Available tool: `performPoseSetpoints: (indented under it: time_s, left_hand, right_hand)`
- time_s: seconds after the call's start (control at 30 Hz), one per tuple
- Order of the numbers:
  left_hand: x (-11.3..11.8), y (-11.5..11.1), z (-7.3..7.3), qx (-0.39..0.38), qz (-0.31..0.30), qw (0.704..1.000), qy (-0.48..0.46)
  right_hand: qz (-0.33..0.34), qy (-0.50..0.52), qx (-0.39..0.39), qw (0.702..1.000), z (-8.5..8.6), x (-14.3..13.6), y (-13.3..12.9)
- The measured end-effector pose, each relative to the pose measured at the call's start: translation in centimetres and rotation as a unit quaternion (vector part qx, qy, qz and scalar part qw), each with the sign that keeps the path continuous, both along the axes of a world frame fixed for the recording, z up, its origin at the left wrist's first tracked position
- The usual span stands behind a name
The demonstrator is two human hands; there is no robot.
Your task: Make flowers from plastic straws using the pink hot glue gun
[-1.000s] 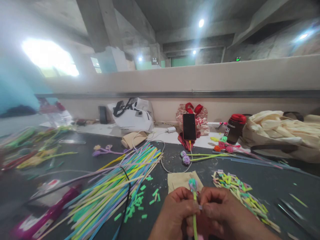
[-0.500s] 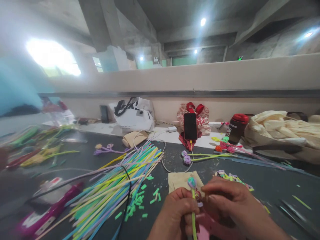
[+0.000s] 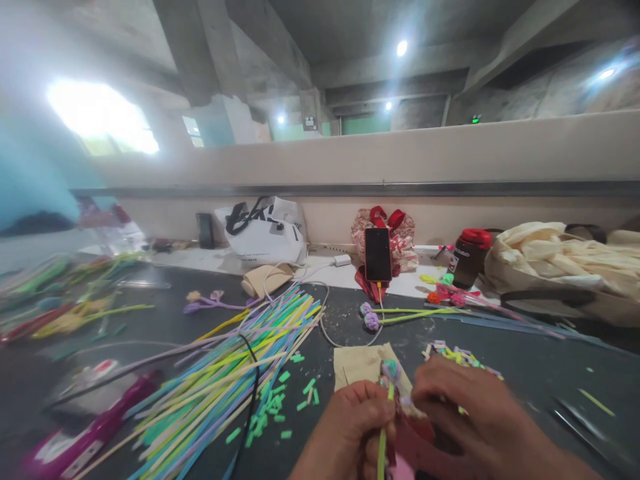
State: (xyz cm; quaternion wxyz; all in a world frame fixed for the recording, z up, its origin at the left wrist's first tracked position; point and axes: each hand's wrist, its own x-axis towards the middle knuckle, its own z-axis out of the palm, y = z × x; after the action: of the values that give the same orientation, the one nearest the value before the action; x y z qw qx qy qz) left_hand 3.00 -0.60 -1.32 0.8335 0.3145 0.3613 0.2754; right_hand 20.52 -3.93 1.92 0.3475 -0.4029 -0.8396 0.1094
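Note:
Between the thumb and fingers of my left hand (image 3: 353, 420) is the yellow-green stem of a small flower made of soft strips (image 3: 391, 368), its head teal and purple. The flower stands nearly upright over a beige cloth (image 3: 350, 360). My right hand (image 3: 465, 407) is just to its right, fingers curled together and a little blurred. A pale purple bit (image 3: 407, 402) shows by its fingertips; what the fingers hold, if anything, is hidden. Below the hands lies something pink (image 3: 403, 468), partly covered.
A big bundle of coloured strips (image 3: 220, 373) with green cut pieces (image 3: 270, 407) lies at left, near a magenta tool (image 3: 95, 427). Two purple flowers (image 3: 371, 320) lie beyond the cloth. A phone (image 3: 378, 255) leans on a bag. Tweezers-like metal (image 3: 580, 430) lie at right.
My right hand has drawn slightly right, away from the flower, and its fingers have turned downward. The flower head has tilted a little to the right in my left hand.

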Motion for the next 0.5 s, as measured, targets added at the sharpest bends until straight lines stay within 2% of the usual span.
performPoseSetpoints:
  time_s: [0.1, 0.2, 0.33, 0.5]
  left_hand:
    - [-0.2, 0.0, 0.5, 0.047, 0.006, 0.998, 0.047]
    - [-0.3, 0.1, 1.0, 0.082, 0.007, 0.99, 0.112]
    - [-0.1, 0.0, 1.1, 0.091, -0.019, 0.982, 0.164]
    - [0.1, -0.1, 0.8, 0.089, -0.026, 0.985, 0.145]
  right_hand:
    - [-0.017, -0.005, -0.027, 0.999, 1.7, 0.9, -0.1]
    - [-0.019, -0.021, -0.043, 0.999, 2.6, 1.5, -0.2]
    - [0.007, -0.027, -0.052, 0.998, 2.7, 1.9, -0.1]
    - [0.004, -0.004, -0.11, 0.994, 2.4, 1.6, 0.0]
